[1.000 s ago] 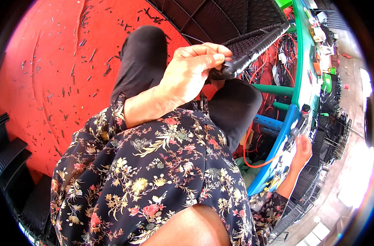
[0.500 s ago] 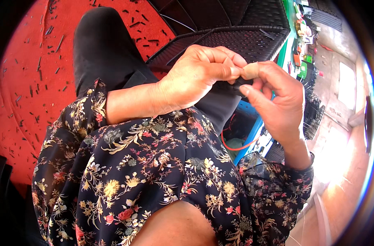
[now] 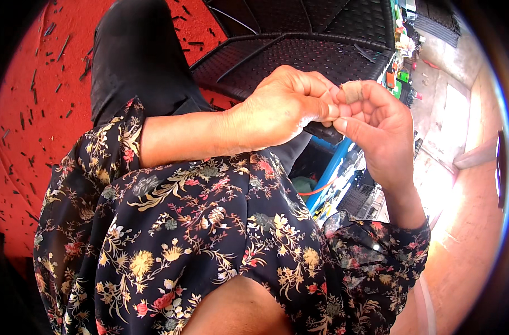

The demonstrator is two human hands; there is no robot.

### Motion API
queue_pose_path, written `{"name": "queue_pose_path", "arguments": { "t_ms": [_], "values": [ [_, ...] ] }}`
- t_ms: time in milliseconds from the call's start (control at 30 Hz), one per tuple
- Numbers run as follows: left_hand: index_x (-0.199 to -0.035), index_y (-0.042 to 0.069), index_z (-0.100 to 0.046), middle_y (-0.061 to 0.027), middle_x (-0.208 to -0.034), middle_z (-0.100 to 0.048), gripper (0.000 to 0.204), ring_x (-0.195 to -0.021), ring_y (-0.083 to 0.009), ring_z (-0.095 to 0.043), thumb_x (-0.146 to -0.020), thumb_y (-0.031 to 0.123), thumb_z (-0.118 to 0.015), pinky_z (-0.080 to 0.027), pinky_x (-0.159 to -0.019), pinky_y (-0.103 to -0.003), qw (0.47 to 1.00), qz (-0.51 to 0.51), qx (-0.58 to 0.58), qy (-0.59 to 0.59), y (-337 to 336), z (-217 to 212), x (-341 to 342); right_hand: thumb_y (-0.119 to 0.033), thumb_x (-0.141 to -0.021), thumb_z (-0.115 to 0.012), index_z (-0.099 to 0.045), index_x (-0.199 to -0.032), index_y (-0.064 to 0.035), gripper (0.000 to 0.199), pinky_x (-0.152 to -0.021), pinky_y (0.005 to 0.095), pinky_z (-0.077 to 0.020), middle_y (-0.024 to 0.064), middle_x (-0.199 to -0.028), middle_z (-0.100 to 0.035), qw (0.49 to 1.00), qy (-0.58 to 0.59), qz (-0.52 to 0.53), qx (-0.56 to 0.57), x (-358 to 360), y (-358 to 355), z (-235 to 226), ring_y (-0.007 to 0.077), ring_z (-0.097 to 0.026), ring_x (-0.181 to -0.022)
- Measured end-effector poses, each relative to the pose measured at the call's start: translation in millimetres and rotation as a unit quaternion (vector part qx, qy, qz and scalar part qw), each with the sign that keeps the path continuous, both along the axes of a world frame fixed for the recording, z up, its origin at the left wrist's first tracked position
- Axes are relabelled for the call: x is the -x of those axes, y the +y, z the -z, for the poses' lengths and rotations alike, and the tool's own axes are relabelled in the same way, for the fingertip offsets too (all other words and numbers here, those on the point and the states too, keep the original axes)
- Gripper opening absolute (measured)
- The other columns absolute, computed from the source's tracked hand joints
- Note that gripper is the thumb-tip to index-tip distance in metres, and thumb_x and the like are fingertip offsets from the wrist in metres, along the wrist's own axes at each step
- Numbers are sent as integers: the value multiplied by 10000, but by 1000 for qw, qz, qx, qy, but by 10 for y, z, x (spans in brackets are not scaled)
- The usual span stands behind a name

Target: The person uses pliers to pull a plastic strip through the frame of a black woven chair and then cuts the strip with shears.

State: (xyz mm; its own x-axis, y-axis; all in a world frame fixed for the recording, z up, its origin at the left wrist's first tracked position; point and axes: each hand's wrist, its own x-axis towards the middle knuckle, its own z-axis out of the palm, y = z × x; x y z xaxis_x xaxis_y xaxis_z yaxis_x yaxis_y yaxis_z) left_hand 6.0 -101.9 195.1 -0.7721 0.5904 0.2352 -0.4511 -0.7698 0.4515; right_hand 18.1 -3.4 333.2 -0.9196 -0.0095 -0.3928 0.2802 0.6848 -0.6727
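Note:
My left hand (image 3: pixel 279 111) and my right hand (image 3: pixel 380 128) meet in front of my chest, their fingertips pressed together. Each pinches with thumb and forefinger; whatever lies between the tips is too small or too hidden to name. A strip of tan tape (image 3: pixel 352 92) wraps my right forefinger. Just below the fingertips shows a dark, black piece (image 3: pixel 325 133), and I cannot tell whether either hand holds it. Beyond my hands stands a black woven panel (image 3: pixel 305 58) with a ribbed edge, with a loose dark strip (image 3: pixel 249 58) lying across it.
Black offcuts lie scattered over the red floor covering (image 3: pixel 48 134) at left, beside my dark-trousered knee (image 3: pixel 137 50). A blue-edged stand (image 3: pixel 328 174) and an orange cord (image 3: pixel 321 190) sit below my right hand. Small coloured items (image 3: pixel 402 75) line the far right.
The view has shifted somewhat. My hands are still together, the right fingers now curled more closely and its thumb nearer the left fingertips. More of the dark piece shows below them.

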Motion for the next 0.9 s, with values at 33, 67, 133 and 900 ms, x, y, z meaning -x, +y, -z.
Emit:
{"name": "queue_pose_path", "arguments": {
  "t_ms": [33,67,133,900],
  "values": [
    [-768,-29,-620,-45,-885,-527,100,-813,-121,-518,-816,31,-556,-404,-765,-242,1000,9,4,-3,5,-2,1,102,-716,-552,-542,-940,41,232,-521,120,-363,0,-738,-550,1000,9,-4,-18,-23,-2,-11,-18,-453,-595],
    [-762,-28,-617,-47,-891,-532,98,-813,-120,-518,-815,25,-554,-403,-766,-241,1000,13,2,-7,12,-2,5,108,-713,-557,-539,-949,46,245,-518,117,-360,5,-751,-553,999,23,-14,-33,-55,-4,-19,-19,-450,-595],
    [-752,-26,-612,-51,-905,-539,96,-819,-118,-519,-812,16,-550,-403,-771,-240,1000,7,2,7,32,10,11,119,-708,-567,-536,-967,52,269,-512,113,-355,14,-779,-555,996,48,-38,-71,-114,6,-33,-22,-441,-587],
    [-835,-52,-615,-80,-865,-603,141,-789,-121,-553,-826,66,-538,-424,-732,-218,982,89,79,150,-319,60,398,86,-741,-523,-484,-1043,64,305,-612,139,-396,50,-834,-573,996,26,-79,-37,36,-68,75,37,-510,-700]
  ]
}}
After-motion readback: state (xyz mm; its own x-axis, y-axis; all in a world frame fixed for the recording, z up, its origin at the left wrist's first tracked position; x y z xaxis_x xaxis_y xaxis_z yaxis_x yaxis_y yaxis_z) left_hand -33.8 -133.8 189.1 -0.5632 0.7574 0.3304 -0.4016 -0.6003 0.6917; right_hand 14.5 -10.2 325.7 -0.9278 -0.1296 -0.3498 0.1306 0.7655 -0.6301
